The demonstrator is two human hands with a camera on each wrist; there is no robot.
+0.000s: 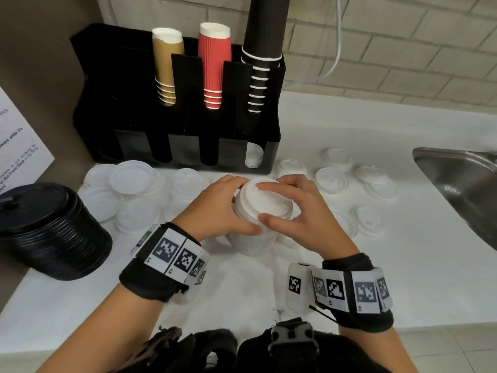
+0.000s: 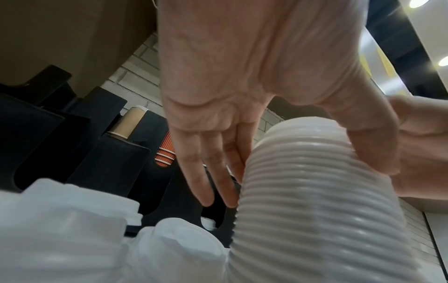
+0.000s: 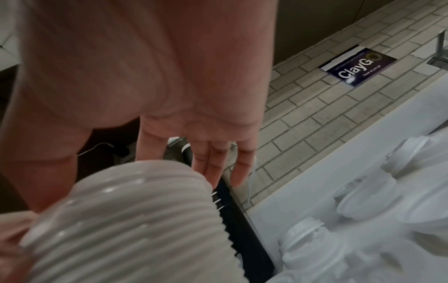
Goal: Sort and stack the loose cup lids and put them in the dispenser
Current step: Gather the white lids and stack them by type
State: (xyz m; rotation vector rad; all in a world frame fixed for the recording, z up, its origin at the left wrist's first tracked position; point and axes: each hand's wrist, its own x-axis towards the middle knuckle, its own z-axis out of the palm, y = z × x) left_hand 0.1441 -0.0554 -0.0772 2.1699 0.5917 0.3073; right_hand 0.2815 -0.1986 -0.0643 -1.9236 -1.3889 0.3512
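Observation:
A tall stack of white cup lids (image 1: 258,211) stands upright on the white counter (image 1: 376,278) in front of me. My left hand (image 1: 228,208) grips its left side, with the thumb across the front. My right hand (image 1: 298,208) holds the top, forefinger on the uppermost lid and thumb on the front rim. The wrist views show the ribbed stack (image 2: 315,191) (image 3: 133,220) against each palm. Loose white lids lie to the left (image 1: 131,179) and right (image 1: 333,179). The black dispenser (image 1: 188,130) stands behind, with a few white lids (image 1: 254,156) in its right front slot.
A stack of black lids (image 1: 48,230) sits at the left counter edge. The dispenser's back slots hold gold cups (image 1: 166,65), red cups (image 1: 213,65) and black cups (image 1: 262,49). A steel sink (image 1: 462,179) opens at the right. A printed sheet (image 1: 18,135) hangs at the left.

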